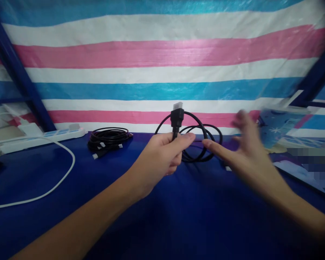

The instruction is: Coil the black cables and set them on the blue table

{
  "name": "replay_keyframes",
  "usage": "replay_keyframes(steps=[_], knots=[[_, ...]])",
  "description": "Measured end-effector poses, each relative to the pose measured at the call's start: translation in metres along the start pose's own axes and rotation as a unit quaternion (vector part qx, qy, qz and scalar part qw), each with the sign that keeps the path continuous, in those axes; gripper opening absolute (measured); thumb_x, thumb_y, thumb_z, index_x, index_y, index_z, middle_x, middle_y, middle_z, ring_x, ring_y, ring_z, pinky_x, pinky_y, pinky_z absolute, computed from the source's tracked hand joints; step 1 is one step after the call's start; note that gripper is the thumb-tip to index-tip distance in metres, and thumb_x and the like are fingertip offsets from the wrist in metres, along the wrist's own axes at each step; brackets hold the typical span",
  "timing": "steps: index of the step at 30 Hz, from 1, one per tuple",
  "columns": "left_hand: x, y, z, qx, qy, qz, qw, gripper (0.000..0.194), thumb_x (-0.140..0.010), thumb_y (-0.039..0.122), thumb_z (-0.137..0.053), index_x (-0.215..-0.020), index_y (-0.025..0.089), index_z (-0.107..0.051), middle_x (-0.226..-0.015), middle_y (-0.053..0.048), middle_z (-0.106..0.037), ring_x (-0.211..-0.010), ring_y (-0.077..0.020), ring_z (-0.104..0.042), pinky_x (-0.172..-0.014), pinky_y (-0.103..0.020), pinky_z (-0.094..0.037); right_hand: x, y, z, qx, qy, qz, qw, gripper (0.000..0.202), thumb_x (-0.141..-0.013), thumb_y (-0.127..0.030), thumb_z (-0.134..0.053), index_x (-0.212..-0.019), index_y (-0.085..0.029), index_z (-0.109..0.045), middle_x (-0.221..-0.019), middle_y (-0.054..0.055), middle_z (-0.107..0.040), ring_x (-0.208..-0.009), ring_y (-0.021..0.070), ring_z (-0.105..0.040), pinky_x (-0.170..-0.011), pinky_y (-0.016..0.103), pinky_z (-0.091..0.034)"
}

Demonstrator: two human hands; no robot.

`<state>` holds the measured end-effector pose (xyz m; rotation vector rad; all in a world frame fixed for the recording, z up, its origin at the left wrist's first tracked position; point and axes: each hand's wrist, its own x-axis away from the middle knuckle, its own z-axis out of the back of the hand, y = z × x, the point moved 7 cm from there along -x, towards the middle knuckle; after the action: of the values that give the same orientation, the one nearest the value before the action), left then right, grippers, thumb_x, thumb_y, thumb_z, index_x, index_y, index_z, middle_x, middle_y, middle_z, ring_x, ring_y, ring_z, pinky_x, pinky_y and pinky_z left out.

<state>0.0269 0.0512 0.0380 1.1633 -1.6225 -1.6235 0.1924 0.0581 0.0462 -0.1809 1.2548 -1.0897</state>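
Observation:
Near the middle, my left hand (165, 150) is closed around a black HDMI cable (197, 159), just below its plug (176, 117). The plug points upward and wears a pale translucent cap. Behind my fingers the cable hangs in several loose loops. To their right is my right hand (245, 144), with its thumb stretched toward the loops and its fingers apart, blurred by motion. Nothing shows in it, and I cannot tell whether the thumb tip touches the cable. A small pale cable end (228, 168) lies on the table below this hand.
On the blue table (162, 224), a second coiled black cable (108, 137) with pale-capped ends lies at the left. Beyond it are a white power strip (62, 134), a charger (31, 129) and a white cord (73, 162). A blue patterned bag (276, 126) stands right, before a striped sheet (162, 54).

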Motion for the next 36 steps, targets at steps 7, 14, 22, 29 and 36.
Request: replay_keyframes(steps=[7,14,22,29,36], knots=[[0.005,-0.016,-0.013,0.010,-0.115,0.090,0.989,0.050,-0.088,0.053,-0.041,-0.055,0.020,-0.024,-0.043,0.009,-0.019,-0.036,-0.0045,-0.018,-0.040,-0.021,-0.020,0.031,-0.011,-0.050,-0.271,-0.240,-0.138,0.922,0.051,-0.084,-0.041,-0.059,-0.131,-0.030,-0.045,-0.121,0.007,-0.058,-0.115,0.0280,-0.052,-0.100,0.046,-0.039],[-0.009,-0.029,0.035,-0.020,0.165,0.055,0.985,0.040,-0.091,0.044,-0.038,-0.066,0.016,-0.052,-0.068,0.000,-0.055,-0.069,-0.0109,-0.054,-0.070,-0.025,-0.040,0.042,-0.009,-0.074,-0.296,-0.335,-0.148,0.882,0.027,-0.085,-0.036,-0.061,-0.110,-0.024,-0.058,-0.095,0.002,-0.062,-0.084,0.0140,-0.058,-0.076,0.026,-0.046],[-0.005,-0.037,0.017,-0.035,0.099,0.122,0.987,0.053,-0.087,0.061,-0.033,-0.109,0.021,-0.060,-0.090,-0.006,-0.067,-0.074,-0.0173,-0.060,-0.060,-0.027,-0.044,0.055,-0.019,-0.089,-0.224,-0.397,-0.110,0.883,0.026,-0.081,-0.034,-0.065,-0.103,-0.020,-0.060,-0.104,0.006,-0.061,-0.099,0.0216,-0.055,-0.092,0.038,-0.041],[-0.004,0.013,0.032,-0.563,0.162,-0.159,0.794,0.043,-0.092,0.041,-0.035,-0.073,0.016,-0.065,-0.073,-0.009,-0.065,-0.078,-0.0211,-0.059,-0.073,-0.032,-0.042,0.043,-0.006,-0.078,-0.388,-0.341,-0.197,0.833,0.030,-0.093,-0.038,-0.048,-0.071,-0.018,-0.054,-0.062,-0.001,-0.052,-0.063,0.0141,-0.057,-0.073,0.030,-0.045],[-0.003,0.008,0.018,-0.749,0.107,-0.285,0.588,0.029,-0.089,0.018,-0.046,-0.117,0.016,-0.054,-0.111,-0.011,-0.060,-0.099,-0.0234,-0.055,-0.084,-0.036,-0.041,0.046,-0.010,-0.078,-0.446,-0.337,-0.242,0.793,0.023,-0.094,-0.032,-0.047,-0.079,-0.018,-0.056,-0.068,0.001,-0.058,-0.069,0.0153,-0.061,-0.071,0.029,-0.046]])
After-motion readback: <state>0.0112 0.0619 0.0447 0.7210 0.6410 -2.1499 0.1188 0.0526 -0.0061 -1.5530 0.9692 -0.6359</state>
